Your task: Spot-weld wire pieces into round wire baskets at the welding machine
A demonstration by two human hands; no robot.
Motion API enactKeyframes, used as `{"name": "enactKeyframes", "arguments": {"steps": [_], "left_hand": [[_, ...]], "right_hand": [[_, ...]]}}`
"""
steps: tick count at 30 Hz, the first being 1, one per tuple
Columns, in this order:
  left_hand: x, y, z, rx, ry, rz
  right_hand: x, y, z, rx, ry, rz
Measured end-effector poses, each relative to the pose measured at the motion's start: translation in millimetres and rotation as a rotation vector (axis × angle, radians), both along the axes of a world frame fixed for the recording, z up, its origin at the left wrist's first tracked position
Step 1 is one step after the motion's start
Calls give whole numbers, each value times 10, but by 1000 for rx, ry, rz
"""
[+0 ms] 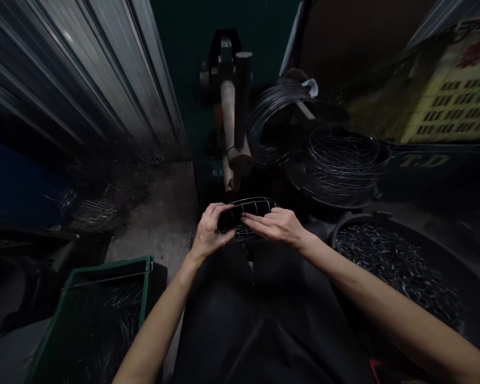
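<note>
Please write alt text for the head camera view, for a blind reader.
A person's left hand holds a wire frame, the right hand touching it, before a machine; wire coils and metal pieces lie right, a green crate left.

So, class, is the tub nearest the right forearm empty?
No: the tub holds a spread of small metal pieces; how deep, I cannot tell.

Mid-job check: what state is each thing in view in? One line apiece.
Left hand: gripping the basket's left end
Right hand: at the basket's right side, some fingers extended
Basket: raised, between both hands
Green crate: open-topped, wire pieces inside
Tub: open-topped, holding many small metal pieces
Coiled wire: loose loops, heaped
Yellow crate: upright, contents not visible
</note>
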State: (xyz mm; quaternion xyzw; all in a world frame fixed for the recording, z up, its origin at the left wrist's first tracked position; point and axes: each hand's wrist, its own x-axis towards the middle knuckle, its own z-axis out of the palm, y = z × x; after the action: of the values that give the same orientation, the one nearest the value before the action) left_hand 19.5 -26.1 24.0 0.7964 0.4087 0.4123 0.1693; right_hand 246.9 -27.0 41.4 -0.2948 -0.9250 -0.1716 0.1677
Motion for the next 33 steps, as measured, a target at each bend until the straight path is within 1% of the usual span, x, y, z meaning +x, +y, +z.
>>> {"name": "enactKeyframes", "arguments": {"steps": [5,11,16,20,24,30,33], "left_hand": [[-14,59,-43,40,-19,55],[-32,130,-108,64,-20,65],[-47,188,-146,63,-34,83],[-48,265,-154,73,-28,72],[-46,334,-164,73,-36,70],[-76,392,-204,80,-22,60],[-82,414,-188,83,-22,62]], "right_hand": [[-10,90,-36,-3,11,1],[-63,136,-24,110,24,28],[-93,173,-18,90,44,39],[-103,249,-69,94,58,7],[-118,314,-115,104,90,25],[-120,345,-130,196,98,38],[-126,379,-161,222,106,50]]}}
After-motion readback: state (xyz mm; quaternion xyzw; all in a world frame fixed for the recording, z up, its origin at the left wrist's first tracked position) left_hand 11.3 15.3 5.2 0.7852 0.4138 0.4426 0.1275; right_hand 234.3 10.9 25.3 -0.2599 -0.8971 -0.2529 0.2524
